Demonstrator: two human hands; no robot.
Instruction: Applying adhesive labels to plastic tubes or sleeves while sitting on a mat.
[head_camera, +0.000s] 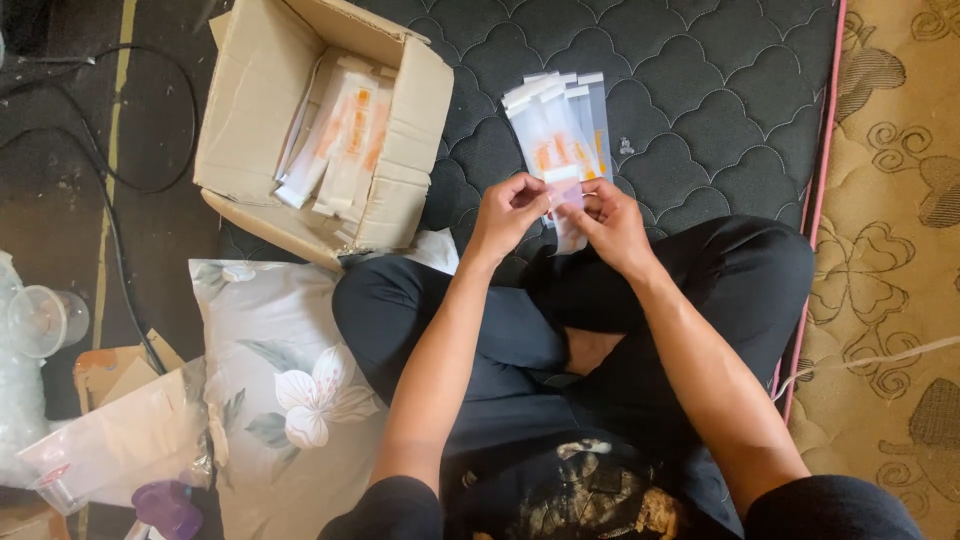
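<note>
While the person sits cross-legged on a dark quilted mattress, the head view looks straight down on both hands, which meet just above the knees. The left hand and the right hand are close together, fingertips nearly touching, and between them they pinch a small clear sachet. Each hand grips it with thumb and fingers curled in, the left on its left edge, the right on its right edge. What is inside the sachet is too small to tell.

Just beyond the hands, a fanned pile of packets lies flat on the mattress, clear with white tops and orange marks; the sachet is held just over the pile's near end.

Well to the left, an open cardboard box rests tilted at the mattress edge, with more of the same packets stacked inside it. A flowered pillow lies against the person's left leg. Further left, on the dark floor, stand a clear plastic cup and a plastic bag, with a black cable looping past them. A patterned beige mat borders the mattress on the right.
</note>
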